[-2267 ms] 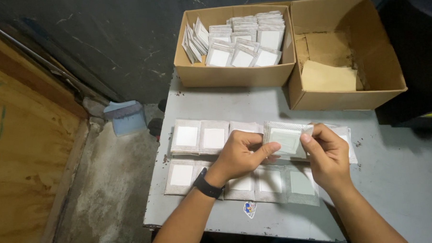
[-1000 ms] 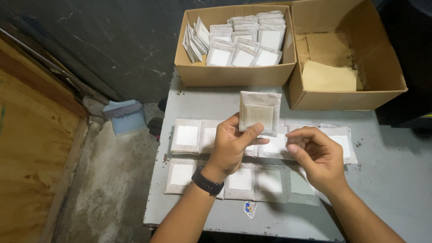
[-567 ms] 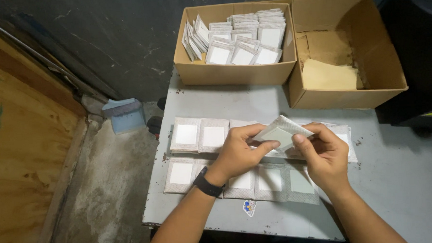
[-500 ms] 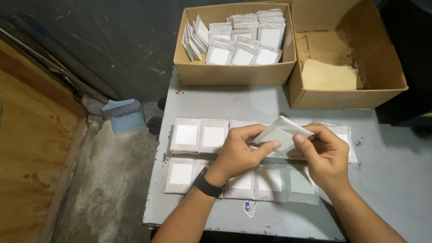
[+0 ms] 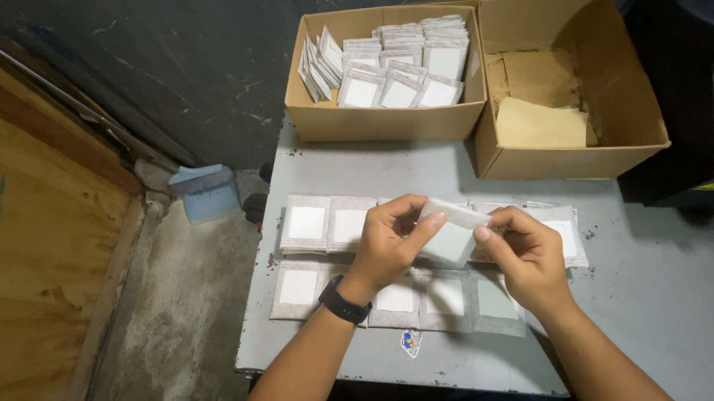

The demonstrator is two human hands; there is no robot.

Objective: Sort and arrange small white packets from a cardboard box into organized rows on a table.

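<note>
While pinched shut, both hands (image 5: 454, 248) on sachet (image 5: 451, 235)

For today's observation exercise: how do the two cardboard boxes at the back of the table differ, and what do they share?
The left box is packed with flat grey pouches, standing and leaning in rows; the right box holds only loose sheets of brown cardboard. The left box is shallower and narrower, the right box taller and wider. Both are open-topped brown cardboard and stand side by side on the grey table.
</note>
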